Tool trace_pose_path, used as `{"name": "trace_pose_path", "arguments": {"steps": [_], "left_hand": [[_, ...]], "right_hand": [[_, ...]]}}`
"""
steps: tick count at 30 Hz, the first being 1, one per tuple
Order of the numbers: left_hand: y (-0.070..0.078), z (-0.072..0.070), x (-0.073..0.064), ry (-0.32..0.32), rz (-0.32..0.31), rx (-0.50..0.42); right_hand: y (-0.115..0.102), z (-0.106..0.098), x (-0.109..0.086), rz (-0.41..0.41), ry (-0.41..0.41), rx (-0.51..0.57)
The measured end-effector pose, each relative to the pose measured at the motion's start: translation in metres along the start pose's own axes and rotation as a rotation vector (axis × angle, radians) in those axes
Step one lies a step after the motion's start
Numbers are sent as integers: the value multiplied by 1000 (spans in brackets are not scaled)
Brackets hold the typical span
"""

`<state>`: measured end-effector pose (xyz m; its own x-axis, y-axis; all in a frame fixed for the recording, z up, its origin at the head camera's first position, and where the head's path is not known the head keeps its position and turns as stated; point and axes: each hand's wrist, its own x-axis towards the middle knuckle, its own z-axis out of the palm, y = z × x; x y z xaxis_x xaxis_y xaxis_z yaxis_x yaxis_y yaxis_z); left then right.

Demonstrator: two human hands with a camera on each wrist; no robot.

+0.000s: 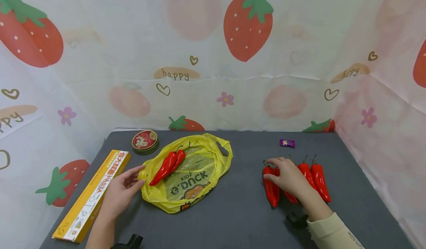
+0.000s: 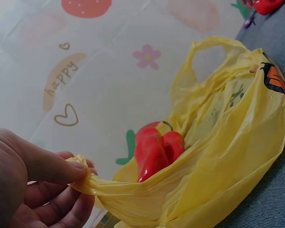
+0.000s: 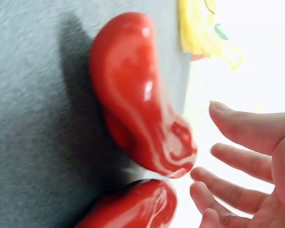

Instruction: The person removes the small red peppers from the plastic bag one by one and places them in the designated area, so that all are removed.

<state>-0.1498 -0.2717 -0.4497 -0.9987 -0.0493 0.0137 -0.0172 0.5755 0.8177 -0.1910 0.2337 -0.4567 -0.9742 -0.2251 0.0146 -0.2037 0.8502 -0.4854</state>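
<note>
My left hand (image 1: 121, 193) pinches the left rim of a yellow plastic bag (image 1: 156, 201) between thumb and fingers; the left wrist view shows the gathered edge (image 2: 88, 183) in the grip. Two red peppers (image 1: 168, 165) lie in the bag's mouth, stems pointing away. Over on the right, my right hand (image 1: 288, 175) hovers at the stem end of a glossy red pepper (image 1: 271, 189), partly covering the peppers beside it. Its thumb and fingers (image 3: 242, 128) are spread apart in the right wrist view, with nothing between them. Further red peppers (image 1: 320, 182) lie to its right.
A yellow pasta box (image 1: 93, 195) lies along the table's left side, beside my left forearm. Behind it stands a round red tin (image 1: 145, 141). A small purple wrapped candy (image 1: 287, 143) lies near the back of the dark table (image 1: 239, 219). A strawberry-print cloth (image 1: 213, 67) hangs behind.
</note>
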Motion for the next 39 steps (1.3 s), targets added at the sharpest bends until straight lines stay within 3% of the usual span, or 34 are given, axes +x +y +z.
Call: {"name": "trace_pose_path", "arguments": {"steps": [7,14,20,29,39], "left_hand": [[0,1,-2,-12,-7,-20],[-2,1,-2,-10,-5,-19],[-2,1,-1,-8,-1,-21],[-1,4,2,2,22,-28],[-2,2,0,5,13,-22]], "right_hand": [[-13,0,-1,-40,25,136],[-42,5,7,-114,72,202],[-67,8,21,-158,64,261],[-100,16,45,-190,-37,390],[-153,30,89,-250,-168,433]]}}
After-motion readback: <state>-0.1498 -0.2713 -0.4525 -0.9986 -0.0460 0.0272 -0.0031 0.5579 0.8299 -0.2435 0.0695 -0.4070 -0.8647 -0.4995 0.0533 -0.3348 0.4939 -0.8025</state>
